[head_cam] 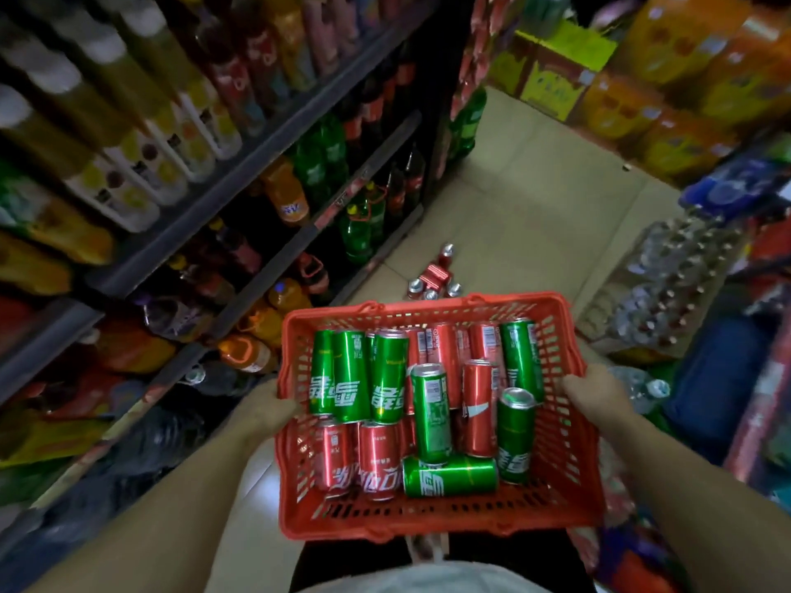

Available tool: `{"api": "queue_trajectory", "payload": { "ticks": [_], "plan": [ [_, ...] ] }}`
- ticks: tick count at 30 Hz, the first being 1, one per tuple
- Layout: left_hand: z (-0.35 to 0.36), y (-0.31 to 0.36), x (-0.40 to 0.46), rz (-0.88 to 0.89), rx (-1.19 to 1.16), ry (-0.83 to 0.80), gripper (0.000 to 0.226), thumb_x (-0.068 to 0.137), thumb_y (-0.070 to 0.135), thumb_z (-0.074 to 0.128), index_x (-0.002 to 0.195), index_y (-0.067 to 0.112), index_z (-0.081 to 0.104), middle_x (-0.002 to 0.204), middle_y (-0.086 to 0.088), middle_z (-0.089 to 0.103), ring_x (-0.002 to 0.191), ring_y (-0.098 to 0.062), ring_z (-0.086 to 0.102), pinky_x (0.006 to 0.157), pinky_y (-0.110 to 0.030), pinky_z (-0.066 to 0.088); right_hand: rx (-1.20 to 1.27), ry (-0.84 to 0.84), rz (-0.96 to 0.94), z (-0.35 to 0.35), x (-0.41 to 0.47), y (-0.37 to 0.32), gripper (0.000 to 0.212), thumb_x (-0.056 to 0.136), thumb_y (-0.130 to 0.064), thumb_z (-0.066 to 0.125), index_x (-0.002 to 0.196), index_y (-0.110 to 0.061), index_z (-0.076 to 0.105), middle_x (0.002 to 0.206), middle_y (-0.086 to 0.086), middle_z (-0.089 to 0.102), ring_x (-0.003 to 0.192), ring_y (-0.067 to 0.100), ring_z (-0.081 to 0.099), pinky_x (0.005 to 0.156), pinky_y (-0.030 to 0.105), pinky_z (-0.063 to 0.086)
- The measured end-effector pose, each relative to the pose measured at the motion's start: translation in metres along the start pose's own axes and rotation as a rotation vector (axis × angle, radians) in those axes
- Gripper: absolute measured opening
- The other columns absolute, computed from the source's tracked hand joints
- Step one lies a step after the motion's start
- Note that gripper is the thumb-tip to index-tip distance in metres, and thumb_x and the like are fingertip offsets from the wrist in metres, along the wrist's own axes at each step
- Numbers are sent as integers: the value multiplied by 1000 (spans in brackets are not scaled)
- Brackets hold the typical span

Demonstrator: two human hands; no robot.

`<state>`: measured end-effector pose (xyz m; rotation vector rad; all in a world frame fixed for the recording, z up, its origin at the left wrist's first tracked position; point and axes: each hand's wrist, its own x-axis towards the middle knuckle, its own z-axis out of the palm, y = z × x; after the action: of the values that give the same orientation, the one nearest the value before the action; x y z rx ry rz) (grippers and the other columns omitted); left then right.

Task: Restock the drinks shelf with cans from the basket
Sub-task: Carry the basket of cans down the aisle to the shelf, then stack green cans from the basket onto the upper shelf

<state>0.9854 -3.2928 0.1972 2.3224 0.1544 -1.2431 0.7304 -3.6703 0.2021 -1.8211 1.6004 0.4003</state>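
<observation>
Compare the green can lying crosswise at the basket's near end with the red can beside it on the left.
The green can lies sideways across the basket; the red can runs lengthwise. Green bears white lettering on green, red bears white on red. Both are slim cans lying flat.

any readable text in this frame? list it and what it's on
"雪碧": white letters on the green cans in the red basket.
Red cans: white script, partly cut off, not fully readable.
Barcodes and small print on cans: too small.
Bottle labels on the shelf: blurred.
</observation>
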Motion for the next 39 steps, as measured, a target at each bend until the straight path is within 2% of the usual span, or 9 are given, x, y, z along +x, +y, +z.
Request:
{"api": "queue_trajectory", "payload": {
  "ticks": [3, 7, 13, 18, 21, 23, 27, 35, 39],
  "plan": [
    [5, 13, 29, -57, -68, 38, 38, 49, 34, 68, 86, 29, 69, 100, -8, 76, 92, -28, 71, 91, -41, 58, -18, -30, -76, -1, 52, -45, 39, 70, -34, 64, 98, -8, 72, 91, 18, 74, 87, 37, 70, 83, 44, 59],
    [26, 35, 49, -125, -291, 93, 38, 74, 2, 78, 112, 8, 73, 102, -14, 72, 82, -26, 65, 65, -25, 50, -109, -91, -168, 11, 123, -107, 32, 71, -30, 66, 92, -7, 70, 89, 18, 73, 87, 37, 70, 80, 41, 58],
    [77, 5, 116, -299, -447, 168, 59, 34, 39, 71, 91, 22, 71, 89, -9, 79, 83, -32, 75, 78, -46, 63, -162, -179, -334, 75, 241, -180, 22, 57, -34, 66, 76, -23, 68, 82, 8, 77, 81, 31, 72, 82, 43, 60],
    [124, -35, 192, -372, -558, 201, 54, 46, 28, 72, 99, 19, 71, 88, -10, 80, 84, -34, 77, 82, -51, 64, -283, -214, -542, 142, 289, -223, 16, 76, -13, 74, 72, -26, 66, 80, 10, 75, 80, 30, 71, 77, 38, 57],
    [154, -65, 247, -387, -629, 220, 42, 61, 20, 79, 102, 22, 71, 84, -6, 81, 82, -30, 78, 80, -47, 64, -336, -250, -601, 203, 349, -225, 10, 69, -24, 75, 78, -24, 71, 78, 6, 75, 77, 30, 72, 77, 40, 59],
    [172, -90, 285, -403, -691, 217, 37, 71, 8, 79, 105, 20, 71, 84, -7, 81, 83, -32, 79, 84, -50, 64, -322, -287, -633, 249, 404, -220, 37, 54, -36, 68, 91, -37, 73, 78, 1, 77, 78, 29, 73, 79, 46, 61],
    [208, -148, 364, -365, -841, 170, 75, 41, 16, 81, 115, 9, 68, 98, -18, 80, 94, -42, 77, 97, -61, 57, -300, -295, -710, 323, 447, -226, 39, 54, -28, 70, 88, -45, 72, 75, 0, 76, 78, 27, 73, 79, 45, 61],
    [244, -167, 451, -341, -773, 287, 25, 72, -7, 70, 94, 4, 73, 89, -20, 79, 70, -27, 74, 67, -32, 59, -282, -319, -730, 415, 489, -228, 14, 71, -6, 75, 74, -20, 73, 72, -1, 76, 77, 28, 72, 80, 43, 59],
    [248, -181, 477, -347, -705, 275, 26, 84, -8, 66, 105, 6, 72, 88, -15, 81, 85, -34, 77, 69, -34, 61, -278, -343, -756, 444, 507, -227, 12, 71, -9, 76, 76, -20, 73, 75, -1, 76, 78, 26, 71, 81, 43, 60]
  ]
}}
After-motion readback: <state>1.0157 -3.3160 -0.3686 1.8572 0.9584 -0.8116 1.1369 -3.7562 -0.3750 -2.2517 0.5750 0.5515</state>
